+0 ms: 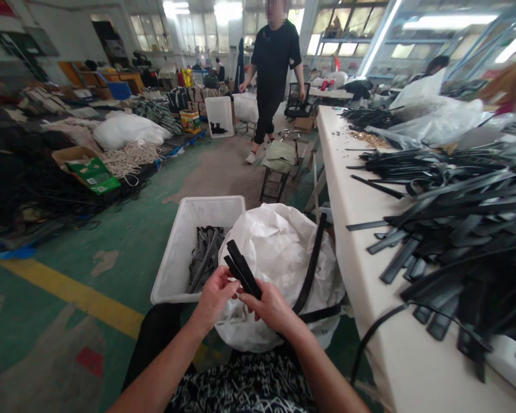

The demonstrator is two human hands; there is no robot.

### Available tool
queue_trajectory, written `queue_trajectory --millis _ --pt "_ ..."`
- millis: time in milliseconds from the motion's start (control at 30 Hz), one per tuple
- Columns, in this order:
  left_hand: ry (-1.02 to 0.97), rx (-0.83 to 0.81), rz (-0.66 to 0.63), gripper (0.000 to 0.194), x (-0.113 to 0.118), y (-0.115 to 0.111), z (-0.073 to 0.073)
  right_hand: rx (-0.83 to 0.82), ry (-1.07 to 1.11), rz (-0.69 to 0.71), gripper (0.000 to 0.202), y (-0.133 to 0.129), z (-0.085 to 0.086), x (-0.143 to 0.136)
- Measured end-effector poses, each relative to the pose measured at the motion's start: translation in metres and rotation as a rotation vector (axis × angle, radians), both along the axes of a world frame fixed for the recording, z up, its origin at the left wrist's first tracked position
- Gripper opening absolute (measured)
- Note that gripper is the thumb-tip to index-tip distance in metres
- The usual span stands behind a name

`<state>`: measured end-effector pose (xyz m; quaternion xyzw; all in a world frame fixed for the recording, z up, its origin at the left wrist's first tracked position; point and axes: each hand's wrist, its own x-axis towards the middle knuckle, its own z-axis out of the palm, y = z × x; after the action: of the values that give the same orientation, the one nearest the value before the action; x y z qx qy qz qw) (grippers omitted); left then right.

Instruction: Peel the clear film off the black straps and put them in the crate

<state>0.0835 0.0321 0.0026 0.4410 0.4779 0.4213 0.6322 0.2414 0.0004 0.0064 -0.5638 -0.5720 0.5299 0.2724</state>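
Several flat black strips stand upright between my hands, their free ends pointing up and to the left. My right hand is closed around their lower part. My left hand pinches at the left side of the same strips, fingertips close to the right hand's. Just beyond, a white woven sack stands with a long black strip hanging over its right side. To the left is a white plastic bin with dark grey strips lying in it.
A cream-topped table runs along my right, heaped with black strips. A black cable hangs over its edge. Ahead are a stool with a folded cloth and a walking person. Piled goods line the left.
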Motion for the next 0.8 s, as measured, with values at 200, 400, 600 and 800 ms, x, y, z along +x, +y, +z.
queue_trajectory --millis 200,400,600,800 --pt "0.148 0.16 0.274 0.03 -0.019 0.0 0.008 0.045 -0.223 -0.027 0.024 -0.002 -0.004 -0.006" --pt "0.035 0.094 0.249 0.022 -0.03 -0.012 -0.002 -0.077 0.18 -0.012 0.028 -0.002 -0.01 0.007" --pt "0.044 -0.039 0.145 0.025 -0.028 -0.025 -0.011 -0.064 0.226 0.041 0.024 -0.02 0.002 0.017" --pt "0.044 -0.043 0.209 0.031 -0.018 -0.012 -0.014 0.101 -0.07 0.062 0.02 -0.034 0.014 0.014"
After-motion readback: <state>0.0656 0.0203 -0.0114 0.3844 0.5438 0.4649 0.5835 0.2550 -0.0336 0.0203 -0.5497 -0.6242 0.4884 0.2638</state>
